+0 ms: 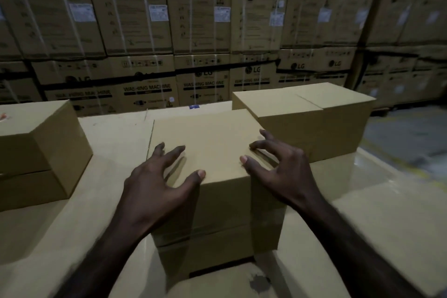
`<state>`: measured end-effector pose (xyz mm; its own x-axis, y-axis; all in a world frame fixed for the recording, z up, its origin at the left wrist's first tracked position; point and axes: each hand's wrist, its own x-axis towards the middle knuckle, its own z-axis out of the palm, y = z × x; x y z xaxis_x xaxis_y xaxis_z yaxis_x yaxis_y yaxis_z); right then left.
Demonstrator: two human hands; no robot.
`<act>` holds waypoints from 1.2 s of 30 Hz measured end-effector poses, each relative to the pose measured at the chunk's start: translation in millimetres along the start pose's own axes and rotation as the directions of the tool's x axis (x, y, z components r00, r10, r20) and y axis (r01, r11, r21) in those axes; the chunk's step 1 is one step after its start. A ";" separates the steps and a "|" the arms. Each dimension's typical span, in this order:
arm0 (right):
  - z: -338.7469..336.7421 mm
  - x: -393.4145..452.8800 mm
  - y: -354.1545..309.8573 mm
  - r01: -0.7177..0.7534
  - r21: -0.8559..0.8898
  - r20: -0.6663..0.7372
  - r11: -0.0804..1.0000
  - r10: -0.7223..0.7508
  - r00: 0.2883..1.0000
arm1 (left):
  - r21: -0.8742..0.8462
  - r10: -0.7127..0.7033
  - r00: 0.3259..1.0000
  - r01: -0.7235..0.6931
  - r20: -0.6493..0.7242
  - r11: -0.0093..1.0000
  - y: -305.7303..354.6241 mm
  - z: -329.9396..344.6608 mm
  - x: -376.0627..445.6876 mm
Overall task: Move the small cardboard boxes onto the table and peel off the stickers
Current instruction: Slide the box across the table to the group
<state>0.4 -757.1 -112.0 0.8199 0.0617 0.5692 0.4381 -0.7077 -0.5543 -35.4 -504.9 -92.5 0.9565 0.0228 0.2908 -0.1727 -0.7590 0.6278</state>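
A plain small cardboard box (212, 143) stands in the middle of the cardboard-covered table (72, 237), on top of another box of the same size. My left hand (154, 176) rests spread on its near left top edge, thumb on the front corner. My right hand (273, 167) lies spread over its near right top edge, fingers curled on the top. Neither hand grips it. No sticker shows on this box.
Two stacked boxes (41, 150) stand at the left. A row of two boxes (309, 113) stands behind at the right. A wall of large washing machine cartons (198, 31) fills the background. The floor (408, 133) shows beyond the table's right edge.
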 end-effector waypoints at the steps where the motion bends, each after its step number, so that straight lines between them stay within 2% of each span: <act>1: -8.3 -3.0 2.6 -0.004 -0.005 -0.017 1.000 0.004 1.000 | -0.004 0.010 1.000 -0.010 0.013 1.000 7.3 1.8 -1.0; 7: -62.4 -24.6 34.7 -0.074 -0.038 -0.092 0.997 0.070 0.993 | 0.001 0.078 0.992 -0.079 0.096 0.997 63.7 31.8 -5.7; 12: -107.9 -39.3 80.5 -0.126 -0.070 -0.135 0.990 0.116 0.984 | -0.055 0.112 0.981 -0.104 0.161 0.993 106.5 81.6 -4.2; 20: -213.7 -40.2 194.3 -0.158 -0.096 -0.167 0.983 0.141 0.976 | -0.129 0.155 0.973 -0.134 0.169 0.983 208.5 199.4 8.3; 26: -289.2 -18.5 291.5 -0.213 -0.117 -0.184 0.970 0.190 0.964 | -0.184 0.139 0.970 -0.102 0.200 0.978 291.7 293.0 33.2; 36: -324.4 32.3 396.6 -0.220 -0.063 -0.140 0.973 0.210 0.968 | -0.134 0.119 0.975 -0.095 0.186 0.986 362.6 362.1 78.1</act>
<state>81.1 -1264.1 -116.4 0.8336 -0.1871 0.5198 0.2230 -0.7468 -0.6265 61.8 -1013.9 -103.6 0.9561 -0.1891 0.2240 -0.2925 -0.6640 0.6882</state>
